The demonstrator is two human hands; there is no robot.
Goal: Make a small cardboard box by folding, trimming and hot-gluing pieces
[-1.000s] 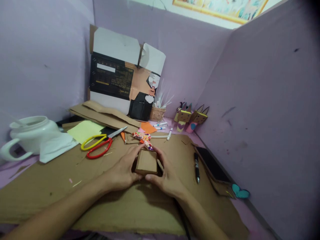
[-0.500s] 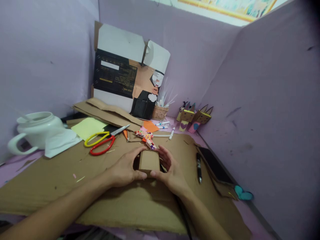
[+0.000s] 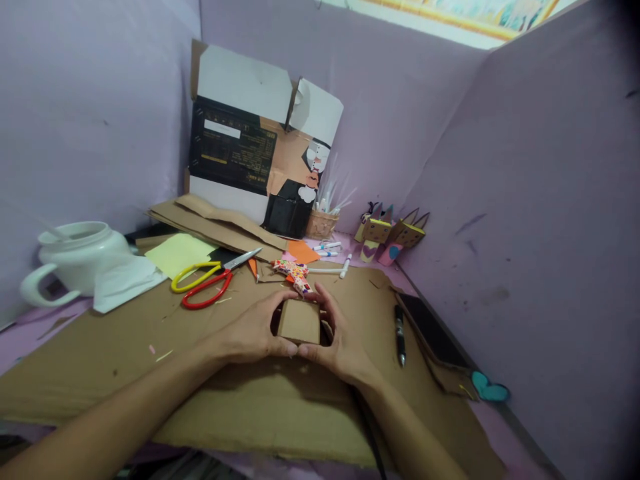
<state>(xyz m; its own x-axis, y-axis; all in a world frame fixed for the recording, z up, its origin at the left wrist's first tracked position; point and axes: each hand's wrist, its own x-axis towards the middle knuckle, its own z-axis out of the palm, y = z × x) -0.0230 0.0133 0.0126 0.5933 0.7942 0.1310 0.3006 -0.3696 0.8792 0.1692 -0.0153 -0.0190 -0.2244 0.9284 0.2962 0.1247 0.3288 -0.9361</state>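
Observation:
A small brown cardboard box (image 3: pixel 299 321) sits between my hands over the big cardboard sheet (image 3: pixel 240 407). My left hand (image 3: pixel 257 330) curves round its left side, thumb at the near edge. On the right side my right hand (image 3: pixel 337 337) wraps it the same way, and the two thumb tips nearly meet in front. Just beyond the box lies a glue gun with a colourful floral pattern (image 3: pixel 295 270), a white glue stick at its back. Scissors with yellow and red handles (image 3: pixel 213 280) rest to the left, blades pointing away.
A white pot (image 3: pixel 83 257) with a tissue stands at the far left. An unfolded printed carton (image 3: pixel 235 147) leans on the wall. Markers (image 3: pixel 327 250), a small basket (image 3: pixel 321 225) and cardboard figures (image 3: pixel 376 230) are at the back. A black pen (image 3: pixel 400 335) and a phone (image 3: pixel 435 330) lie right.
The thumbs have come closer together in front of the box, and both hands still hold it. The whole view has shifted slightly.

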